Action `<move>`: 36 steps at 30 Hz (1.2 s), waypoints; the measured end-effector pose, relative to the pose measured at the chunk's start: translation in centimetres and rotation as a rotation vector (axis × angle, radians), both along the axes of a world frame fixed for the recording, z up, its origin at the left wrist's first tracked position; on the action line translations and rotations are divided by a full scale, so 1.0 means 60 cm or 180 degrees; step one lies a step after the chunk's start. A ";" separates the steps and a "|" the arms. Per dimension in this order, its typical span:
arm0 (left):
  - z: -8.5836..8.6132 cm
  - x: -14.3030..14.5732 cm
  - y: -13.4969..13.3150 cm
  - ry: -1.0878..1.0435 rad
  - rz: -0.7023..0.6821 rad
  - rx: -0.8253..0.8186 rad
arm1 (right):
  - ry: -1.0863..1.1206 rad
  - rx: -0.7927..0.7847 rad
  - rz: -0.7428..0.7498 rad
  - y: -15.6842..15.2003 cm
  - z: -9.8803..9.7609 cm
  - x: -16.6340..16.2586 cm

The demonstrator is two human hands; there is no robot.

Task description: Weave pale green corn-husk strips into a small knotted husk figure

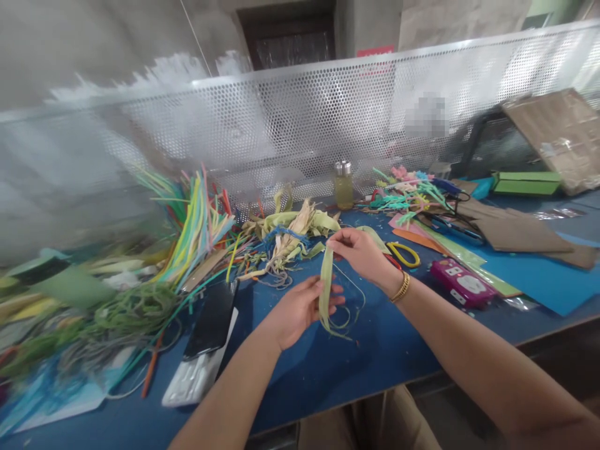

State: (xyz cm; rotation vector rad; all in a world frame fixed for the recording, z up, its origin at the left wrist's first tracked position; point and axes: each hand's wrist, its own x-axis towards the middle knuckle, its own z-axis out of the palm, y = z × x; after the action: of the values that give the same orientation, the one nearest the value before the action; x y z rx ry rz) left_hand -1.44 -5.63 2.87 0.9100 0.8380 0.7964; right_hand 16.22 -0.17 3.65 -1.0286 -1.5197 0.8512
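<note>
Between my two hands, over the blue tabletop, hangs a pale green strip of corn husk (325, 284). My right hand (363, 252) pinches its upper end between thumb and fingers; a gold bracelet circles that wrist. Lower down, my left hand (302, 305) holds the strip, thumb on the near side and fingers behind. Thin curling ends (347, 322) trail beneath it. Just beyond lies a pile of dried corn husks (297, 228) with blue yarn (284, 232) among them. Yellow loop handles, apparently of scissors (405, 255), lie right of my right hand.
Bundled colourful pipe cleaners (194, 222) and tangled green yarn (135, 309) fill the left. A black phone (212, 322) lies nearer. A jar (344, 185) stands by the perforated metal screen (319, 119). Rightward are a purple case (462, 282), cardboard (520, 228) and coloured sheets (539, 281).
</note>
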 end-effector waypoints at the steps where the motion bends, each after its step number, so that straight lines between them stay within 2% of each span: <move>1: 0.001 0.004 0.003 -0.0005 0.0178 0.0157 | -0.0108 0.0092 -0.0031 -0.002 0.002 0.000; 3: 0.004 0.010 0.009 0.0023 0.0476 0.0479 | -0.0319 0.0287 -0.0031 -0.008 0.005 -0.002; 5: 0.006 0.016 0.014 0.0087 0.0521 0.0611 | -0.0411 0.0391 0.0033 -0.014 0.008 -0.004; 8: 0.007 0.019 0.018 -0.0018 0.0229 0.0356 | -0.0242 0.0308 0.0146 -0.016 0.011 -0.005; 15: 0.011 0.017 0.023 -0.0841 -0.0222 -0.0323 | 0.0390 -0.0221 0.0421 -0.013 0.019 0.002; 21: 0.003 0.020 0.021 -0.1220 -0.0378 -0.0517 | 0.0451 -0.0371 0.0387 -0.015 0.020 0.000; 27: -0.013 0.022 0.015 -0.1389 -0.0407 -0.0631 | 0.0358 -0.0253 0.0364 -0.011 0.009 -0.006; 32: -0.013 0.025 0.010 -0.1697 -0.0479 -0.0811 | 0.0271 -0.0186 0.0314 -0.003 0.001 -0.006; 36: -0.011 0.028 0.008 -0.1625 -0.0407 -0.0736 | 0.0171 -0.0159 0.0267 0.001 -0.003 -0.005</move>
State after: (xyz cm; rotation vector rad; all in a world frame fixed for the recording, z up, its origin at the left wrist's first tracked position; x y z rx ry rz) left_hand 0.22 -5.14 2.20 0.5135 0.4071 0.7562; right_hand 15.93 -0.12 3.44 -0.9759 -1.5113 0.9725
